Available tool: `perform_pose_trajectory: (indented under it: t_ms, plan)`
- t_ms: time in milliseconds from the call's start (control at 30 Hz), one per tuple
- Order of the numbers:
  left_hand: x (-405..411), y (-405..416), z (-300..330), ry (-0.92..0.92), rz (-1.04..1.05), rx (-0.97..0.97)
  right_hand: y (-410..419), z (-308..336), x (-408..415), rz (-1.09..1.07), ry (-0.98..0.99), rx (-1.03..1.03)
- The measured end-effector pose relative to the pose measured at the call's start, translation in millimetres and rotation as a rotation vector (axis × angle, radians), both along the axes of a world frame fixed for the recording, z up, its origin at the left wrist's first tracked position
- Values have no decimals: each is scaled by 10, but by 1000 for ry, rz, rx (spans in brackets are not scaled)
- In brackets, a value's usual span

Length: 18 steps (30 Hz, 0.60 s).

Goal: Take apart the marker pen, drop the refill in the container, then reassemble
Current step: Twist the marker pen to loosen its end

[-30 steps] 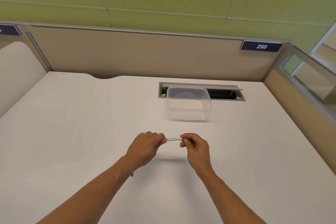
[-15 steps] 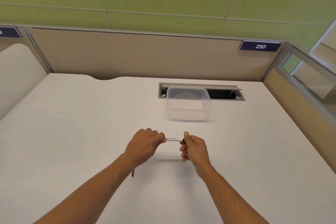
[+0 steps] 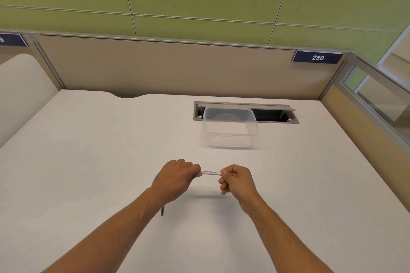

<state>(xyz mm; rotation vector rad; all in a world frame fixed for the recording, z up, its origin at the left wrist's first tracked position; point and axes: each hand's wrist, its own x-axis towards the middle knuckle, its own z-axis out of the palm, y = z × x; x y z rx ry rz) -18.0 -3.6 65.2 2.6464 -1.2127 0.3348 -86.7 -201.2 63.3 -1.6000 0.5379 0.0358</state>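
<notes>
A white marker pen (image 3: 210, 172) printed "WHITE BOARD" is held level above the white desk (image 3: 88, 162), between both hands. My left hand (image 3: 175, 178) is closed around its left end, and my right hand (image 3: 237, 180) pinches its right end with thumb and forefinger. Both ends of the pen are hidden inside the fingers. A clear plastic container (image 3: 230, 127) stands open on the desk beyond the hands, with nothing visible inside it. A thin dark rod (image 3: 162, 211) lies on the desk, partly hidden under my left forearm.
A cable slot (image 3: 275, 115) with a raised flap is cut into the desk right behind the container. Beige partition panels close the back and right sides, with a "250" label (image 3: 317, 57) at top right. A rounded cream panel stands at far left.
My right hand has rolled at the pen's end, its fingers shifting from over the top to curled under. The left hand and the pen stay in nearly the same place.
</notes>
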Motion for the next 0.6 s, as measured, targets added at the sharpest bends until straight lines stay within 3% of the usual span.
perform_pose_trajectory:
  t_ms: [200,600]
  plan:
    - [7,28,-18,56,8,15,25,-67,-40,6,-115,132]
    - [69,71,24,125,22,61,1,-77,-48,78,-196,22]
